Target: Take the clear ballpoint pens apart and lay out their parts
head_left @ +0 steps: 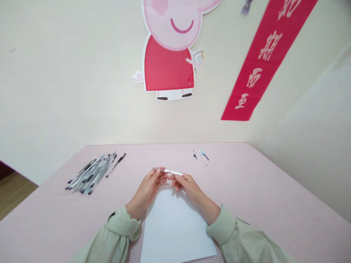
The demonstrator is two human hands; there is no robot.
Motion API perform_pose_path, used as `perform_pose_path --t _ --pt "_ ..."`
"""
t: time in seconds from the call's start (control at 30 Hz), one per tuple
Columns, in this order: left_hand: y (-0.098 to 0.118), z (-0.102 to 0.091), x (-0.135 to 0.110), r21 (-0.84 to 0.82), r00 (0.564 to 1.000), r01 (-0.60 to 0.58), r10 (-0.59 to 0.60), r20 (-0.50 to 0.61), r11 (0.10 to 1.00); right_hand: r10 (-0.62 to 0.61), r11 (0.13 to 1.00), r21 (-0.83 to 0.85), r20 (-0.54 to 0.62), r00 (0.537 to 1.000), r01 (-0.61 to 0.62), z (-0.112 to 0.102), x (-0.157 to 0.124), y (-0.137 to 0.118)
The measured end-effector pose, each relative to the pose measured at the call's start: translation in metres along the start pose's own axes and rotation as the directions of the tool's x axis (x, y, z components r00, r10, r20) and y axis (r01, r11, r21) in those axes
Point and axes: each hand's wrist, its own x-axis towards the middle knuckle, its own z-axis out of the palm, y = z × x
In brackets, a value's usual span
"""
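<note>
A slim white pen (171, 172) with small reddish marks lies crosswise between my hands, above the far edge of a white sheet of paper (177, 230). My left hand (153, 181) pinches its left end, which looks clear or greyish. At the white right end, my right hand (188, 184) has its thumb and fingers closed on the pen. Whether the pen is one piece or two parts held together, I cannot tell. Both wrists rest near the paper's sides, in pale green sleeves.
On the pink table (260, 204), a pile of pens (91, 174) lies at the left, with a single black-gripped pen (115, 165) beside it. Small pen parts (203, 157) and a thin black piece (195, 154) lie at the back. A wall stands behind.
</note>
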Motion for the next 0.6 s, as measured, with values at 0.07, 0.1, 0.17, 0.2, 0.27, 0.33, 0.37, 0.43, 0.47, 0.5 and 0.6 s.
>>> perform_pose_path --t 0.07,0.1,0.17,0.2,0.27,0.33,0.37,0.43,0.47,0.5,0.6 --pt "-0.004 -0.003 0.002 -0.056 0.999 0.010 -0.013 -0.047 0.998 -0.018 0.998 -0.056 0.003 1.000 0.019 0.002 0.000 0.001" --pt "-0.005 -0.006 0.004 -0.081 0.998 0.019 -0.024 -0.065 0.997 -0.026 0.997 -0.078 0.003 1.000 0.026 0.003 -0.001 0.002" --pt "-0.008 -0.009 0.006 -0.125 0.996 0.041 -0.051 -0.079 0.991 -0.038 0.993 -0.107 0.012 0.999 0.039 0.004 -0.001 0.002" --pt "-0.009 -0.010 0.006 -0.140 0.995 0.048 -0.060 -0.081 0.989 -0.044 0.992 -0.117 0.017 0.999 0.046 0.005 -0.001 0.001" --pt "-0.010 -0.010 0.006 -0.145 0.994 0.044 -0.057 -0.090 0.988 -0.058 0.989 -0.133 0.022 0.998 0.060 0.005 -0.002 0.000" --pt "-0.009 -0.007 0.004 -0.101 0.995 0.014 -0.024 -0.098 0.995 -0.073 0.986 -0.150 0.018 0.997 0.075 0.005 -0.002 -0.002" --pt "-0.008 -0.005 0.002 -0.059 0.995 -0.007 0.001 -0.099 0.998 -0.078 0.984 -0.162 0.018 0.997 0.080 0.005 -0.003 -0.002" --pt "-0.007 0.001 -0.001 0.047 0.995 -0.051 0.054 -0.079 0.998 -0.078 0.979 -0.189 0.032 0.996 0.083 0.005 -0.003 -0.001" --pt "-0.006 0.004 -0.002 0.103 0.996 -0.071 0.076 -0.051 0.992 -0.078 0.975 -0.203 0.047 0.996 0.086 0.006 -0.004 0.001" --pt "-0.005 0.006 -0.004 0.159 0.996 -0.089 0.093 -0.015 0.983 -0.079 0.972 -0.218 0.067 0.995 0.092 0.006 -0.004 0.002" --pt "-0.002 0.011 -0.008 0.314 0.985 -0.167 0.145 0.092 0.935 -0.107 0.951 -0.284 0.079 0.991 0.125 0.008 -0.005 0.002"
